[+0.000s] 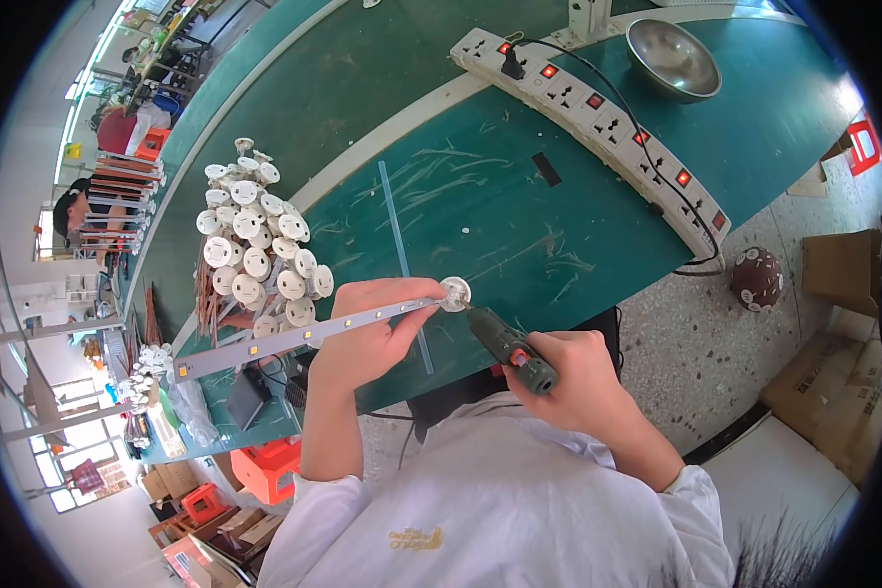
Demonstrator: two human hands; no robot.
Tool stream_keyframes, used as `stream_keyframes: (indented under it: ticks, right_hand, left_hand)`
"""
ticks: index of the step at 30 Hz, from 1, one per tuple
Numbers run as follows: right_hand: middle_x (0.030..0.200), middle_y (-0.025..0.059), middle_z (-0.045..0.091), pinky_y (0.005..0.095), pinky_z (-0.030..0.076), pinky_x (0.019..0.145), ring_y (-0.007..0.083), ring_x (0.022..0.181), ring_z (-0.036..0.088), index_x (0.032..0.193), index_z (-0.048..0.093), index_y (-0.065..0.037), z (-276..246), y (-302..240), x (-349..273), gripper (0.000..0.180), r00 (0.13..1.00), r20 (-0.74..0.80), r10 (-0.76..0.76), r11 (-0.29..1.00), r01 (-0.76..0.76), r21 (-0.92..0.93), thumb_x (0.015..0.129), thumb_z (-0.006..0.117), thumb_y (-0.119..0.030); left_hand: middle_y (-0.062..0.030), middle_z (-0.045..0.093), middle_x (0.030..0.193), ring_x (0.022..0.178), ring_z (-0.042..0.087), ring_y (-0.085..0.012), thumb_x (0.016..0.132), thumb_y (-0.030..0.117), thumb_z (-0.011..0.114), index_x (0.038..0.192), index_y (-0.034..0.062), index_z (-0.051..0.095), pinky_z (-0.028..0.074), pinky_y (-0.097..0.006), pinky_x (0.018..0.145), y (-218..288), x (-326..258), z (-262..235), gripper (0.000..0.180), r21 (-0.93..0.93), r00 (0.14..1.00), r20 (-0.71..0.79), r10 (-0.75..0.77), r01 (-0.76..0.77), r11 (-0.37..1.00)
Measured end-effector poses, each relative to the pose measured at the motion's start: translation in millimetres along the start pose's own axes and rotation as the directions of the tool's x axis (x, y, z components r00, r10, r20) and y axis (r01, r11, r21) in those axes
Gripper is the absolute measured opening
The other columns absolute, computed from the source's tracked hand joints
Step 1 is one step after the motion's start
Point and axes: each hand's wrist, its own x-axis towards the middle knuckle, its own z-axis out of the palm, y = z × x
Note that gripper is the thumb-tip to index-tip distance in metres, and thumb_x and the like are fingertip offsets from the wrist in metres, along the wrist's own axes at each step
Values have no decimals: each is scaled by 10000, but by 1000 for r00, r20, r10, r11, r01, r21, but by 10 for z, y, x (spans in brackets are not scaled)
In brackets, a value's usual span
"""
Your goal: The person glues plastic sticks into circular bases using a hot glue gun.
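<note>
A: The fingers (402, 287) of your left hand (361, 343) are clamped, thumb against forefinger, on a grey LED strip (284, 341), close to the end with the round white cap (455, 294). Why pinch it there?

B: Probably for steadiness. The cap sits just beyond your left fingertips, so a short grip gives it little room to wobble. The long tail of the strip runs back across that hand and out to its left, where nothing seems to prop it; your pinch looks to be carrying it.

A: And your right hand (573, 377)?

B: Its fingers are wrapped round a dark green power tool (500, 338), likely an electric screwdriver. You hold it slanted, its tip aimed at the cap from the right, which leaves your left fingers out of its line. Whether the tip touches, I cannot tell. The red switch (518, 359) lies right by your grip, handy for pressing.

A: What about the heap of white-capped strips (255, 260)?

B: That lies ahead and to the left of your left fingers, caps bunched together, near enough to reach without much stretching, I'd judge.

A: And the white power strip (598, 116)?

B: Farther out, ahead and to the right of your right fingers, with a steel bowl (673, 61) beyond it. Set there, its black cable (612, 88) seems well clear of your hands.
</note>
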Motion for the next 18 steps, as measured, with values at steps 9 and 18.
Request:
stream_keyframes:
  ticks: [9,18]
  right_hand:
    - [648,139,635,388,484,528,344,567,626,734,630,-32,-17,-26,23,150,1000,10,6,1000,-6,9,754,762,-99]
    - [641,136,628,387,482,526,350,568,623,735,634,-30,-11,-23,-3,149,1000,5,-4,1000,4,11,755,766,-96]
  left_hand:
    - [-110,762,933,760,715,-306,852,44,743,1018,90,741,555,-340,666,14,9,-24,172,-21,999,44,-26,27,999]
    - [-116,763,933,776,728,-305,848,59,753,1006,82,742,566,-328,681,-2,0,-31,160,-2,1000,4,-11,11,1000]
